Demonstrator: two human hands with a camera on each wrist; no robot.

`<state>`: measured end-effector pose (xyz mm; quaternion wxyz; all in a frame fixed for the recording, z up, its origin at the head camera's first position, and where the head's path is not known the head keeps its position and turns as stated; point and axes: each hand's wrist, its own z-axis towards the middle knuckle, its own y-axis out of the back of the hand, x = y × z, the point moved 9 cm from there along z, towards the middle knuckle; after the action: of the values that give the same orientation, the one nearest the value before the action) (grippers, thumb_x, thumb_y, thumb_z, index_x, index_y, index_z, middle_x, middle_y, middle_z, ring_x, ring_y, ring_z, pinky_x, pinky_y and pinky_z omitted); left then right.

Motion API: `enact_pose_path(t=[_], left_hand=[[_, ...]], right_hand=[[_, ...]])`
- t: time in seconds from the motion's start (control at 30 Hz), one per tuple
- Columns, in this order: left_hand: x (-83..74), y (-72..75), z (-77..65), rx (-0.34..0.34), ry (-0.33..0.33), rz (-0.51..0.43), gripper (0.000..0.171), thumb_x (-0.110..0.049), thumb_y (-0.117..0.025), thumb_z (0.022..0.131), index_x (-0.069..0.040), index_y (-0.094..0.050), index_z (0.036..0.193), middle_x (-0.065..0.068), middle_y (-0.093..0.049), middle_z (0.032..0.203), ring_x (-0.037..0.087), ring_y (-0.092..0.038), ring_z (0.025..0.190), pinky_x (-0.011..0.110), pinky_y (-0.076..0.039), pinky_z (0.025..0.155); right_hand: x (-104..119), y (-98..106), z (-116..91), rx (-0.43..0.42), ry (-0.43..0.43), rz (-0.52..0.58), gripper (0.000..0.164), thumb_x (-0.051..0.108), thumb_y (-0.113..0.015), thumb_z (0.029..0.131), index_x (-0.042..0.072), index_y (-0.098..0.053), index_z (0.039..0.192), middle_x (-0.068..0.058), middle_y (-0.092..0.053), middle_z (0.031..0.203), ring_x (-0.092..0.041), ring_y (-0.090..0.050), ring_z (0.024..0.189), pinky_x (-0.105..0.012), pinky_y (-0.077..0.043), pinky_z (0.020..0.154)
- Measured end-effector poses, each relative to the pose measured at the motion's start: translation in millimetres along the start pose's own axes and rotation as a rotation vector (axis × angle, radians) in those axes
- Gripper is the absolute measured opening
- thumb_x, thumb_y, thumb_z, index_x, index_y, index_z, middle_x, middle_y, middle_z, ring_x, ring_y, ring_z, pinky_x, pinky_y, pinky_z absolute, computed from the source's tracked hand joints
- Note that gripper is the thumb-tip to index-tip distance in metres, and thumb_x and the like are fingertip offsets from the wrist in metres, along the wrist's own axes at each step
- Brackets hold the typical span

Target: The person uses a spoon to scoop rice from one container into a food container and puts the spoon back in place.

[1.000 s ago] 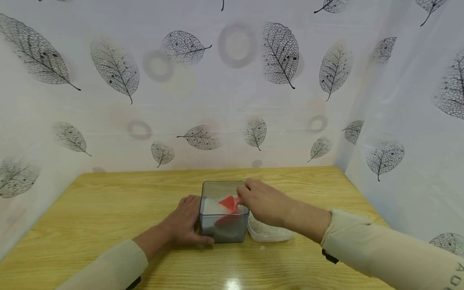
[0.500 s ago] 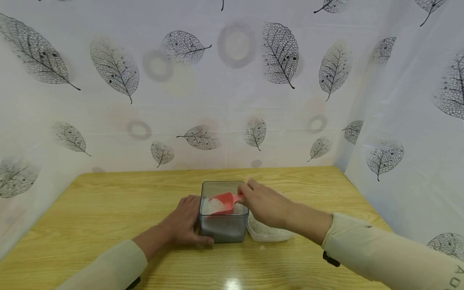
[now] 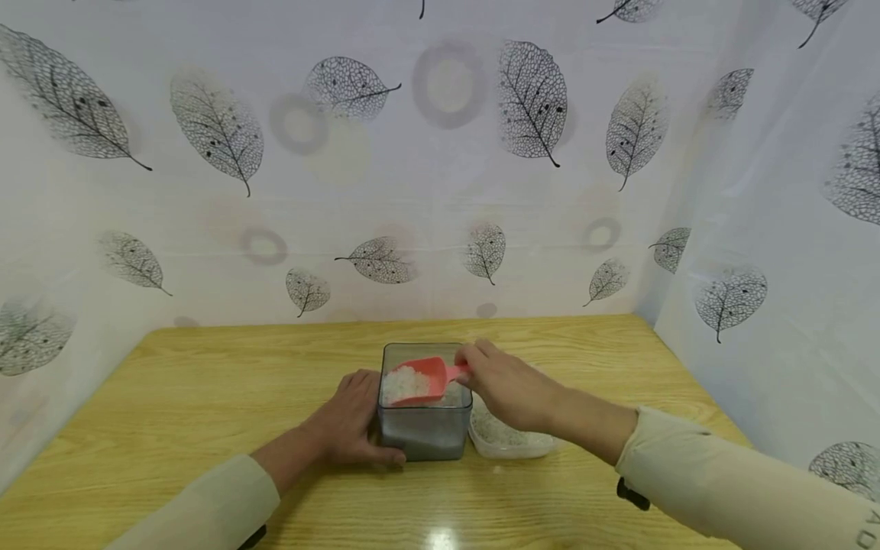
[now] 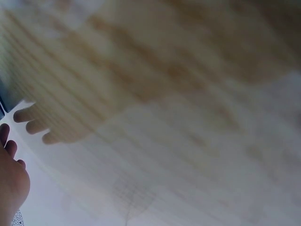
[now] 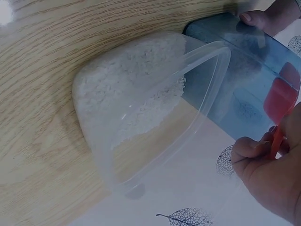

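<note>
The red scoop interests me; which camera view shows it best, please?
The head view shows the red scoop from above, white grains inside, right hand gripping its handle. Right wrist shows it partly through the tinted box; left wrist doesn't.

– State the scoop (image 3: pixel 436 372) colour.
– Coral red. Grains (image 3: pixel 406 383): white.
– Square container (image 3: pixel 422 437)?
– Translucent grey.
– Table (image 3: pixel 275 365)?
– Yellow-brown, wood-grain pattern.
– Backdrop (image 3: pixel 412 191)?
– White, printed with black veined leaves (image 3: pixel 533 99) and pale grey rings (image 3: pixel 422 85).

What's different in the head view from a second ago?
The red scoop has risen inside the gray box and turned, its open side now showing white grains. The right hand still grips it, shifted slightly right. The left hand, box and clear tub stayed put.
</note>
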<state>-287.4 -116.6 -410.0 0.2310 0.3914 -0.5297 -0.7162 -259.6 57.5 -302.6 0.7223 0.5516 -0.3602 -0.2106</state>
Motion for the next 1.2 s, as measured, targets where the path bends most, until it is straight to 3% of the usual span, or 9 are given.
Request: enact_pose_path(t=[0.4,1.2], left_hand=[[-3.0,3.4,-1.5,-0.035,-0.041,0.025,0.117,-0.085,-0.065,0.068,-0.007,-0.032,0.150,0.008,-0.048,0.141,0.025,-0.040,0.132,0.050,-0.028,0.116],[-4.7,3.0,-1.5,-0.080,-0.081,0.057,0.113,-0.084,-0.064,0.069,-0.007,-0.036,0.147,0.009,-0.050,0.139,0.026,-0.042,0.130,0.052,-0.031,0.113]], right_hand=[[-11.1,16.2,-6.4,-0.065,0.011,0.034,0.016,0.020,-0.049,0.106,0.012,-0.050,0.119,-0.003,-0.055,0.114,-0.015,-0.055,0.098,-0.036,-0.051,0.084],[-49.1,56.9,-33.2,-0.165,-0.031,0.032,0.011,0.014,-0.048,0.106,0.005,-0.052,0.110,-0.003,-0.054,0.098,-0.015,-0.048,0.085,-0.031,-0.045,0.075]])
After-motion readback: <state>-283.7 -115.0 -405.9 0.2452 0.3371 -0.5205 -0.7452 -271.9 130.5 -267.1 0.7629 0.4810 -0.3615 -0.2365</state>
